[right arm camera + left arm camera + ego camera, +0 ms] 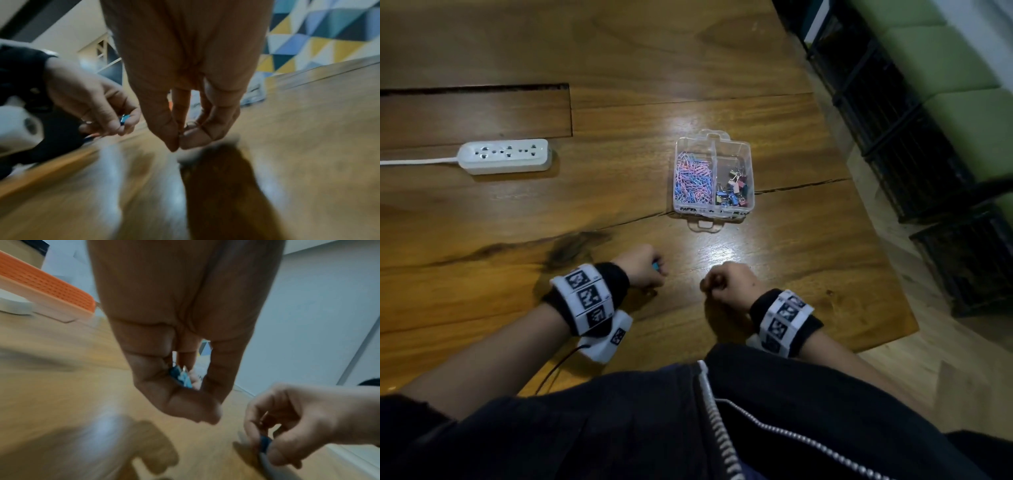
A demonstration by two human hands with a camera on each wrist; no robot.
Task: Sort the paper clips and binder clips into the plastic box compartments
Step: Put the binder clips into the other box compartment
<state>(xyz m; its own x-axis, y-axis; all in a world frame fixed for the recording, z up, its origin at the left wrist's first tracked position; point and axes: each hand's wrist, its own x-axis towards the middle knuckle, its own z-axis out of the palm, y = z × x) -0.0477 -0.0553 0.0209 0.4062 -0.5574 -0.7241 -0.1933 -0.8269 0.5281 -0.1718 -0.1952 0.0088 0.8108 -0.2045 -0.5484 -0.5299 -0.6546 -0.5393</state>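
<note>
Dim room; overhead glare pools white on the glossy brown wooden desk (pixel 619 113). Both wrist views smear with motion blur, edges bowed.

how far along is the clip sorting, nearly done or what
Nearly done, it seems. The plastic box already has paper clips in its left compartment and binder clips in its right. The left hand holds a blue clip; the right hand pinches something small. Those remain to drop in.
</note>
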